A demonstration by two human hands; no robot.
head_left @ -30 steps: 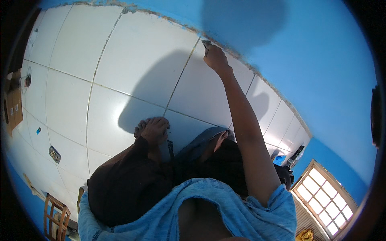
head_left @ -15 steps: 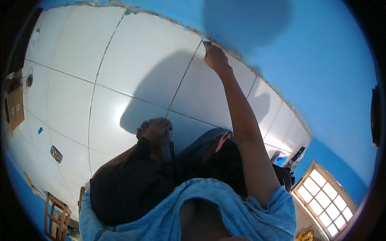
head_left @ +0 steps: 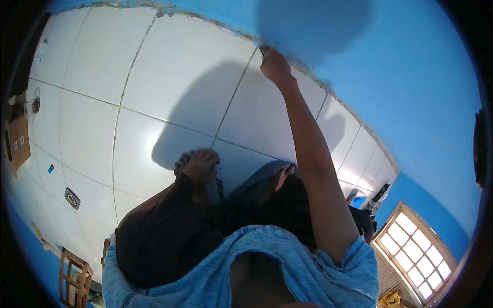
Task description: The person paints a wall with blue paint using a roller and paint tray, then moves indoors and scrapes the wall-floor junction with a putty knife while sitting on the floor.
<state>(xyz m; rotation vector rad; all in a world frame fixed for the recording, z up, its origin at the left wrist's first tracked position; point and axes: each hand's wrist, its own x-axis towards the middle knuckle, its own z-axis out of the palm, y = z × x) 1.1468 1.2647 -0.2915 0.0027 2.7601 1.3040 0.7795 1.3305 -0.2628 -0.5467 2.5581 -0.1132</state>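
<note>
My right hand (head_left: pixel 276 66) is closed around a small dark scraper-like tool (head_left: pixel 264 51). The tool's end meets the rough seam (head_left: pixel 303 68) where the white floor tiles (head_left: pixel 190 46) reach the blue wall (head_left: pixel 411 87). My fist hides most of the tool, so its exact kind is unclear. Down by my left foot (head_left: pixel 179 165), my left hand (head_left: pixel 202 163) rests with its fingers draped over the toes, holding no object that I can see. Dark trousers cover my bent legs, and my other foot (head_left: pixel 284 177) shows partly beneath them.
A cardboard box (head_left: pixel 20 136) and a clear round container (head_left: pixel 32 107) stand at the far left. On the tiles lie an oval metallic object (head_left: pixel 72 198) and a small blue item (head_left: pixel 51 168). A wooden frame (head_left: pixel 74 280) is at lower left, a blue object (head_left: pixel 358 202) at right.
My right hand and the tool have shifted slightly up, closer against the wall seam. My left hand stays by the foot.
</note>
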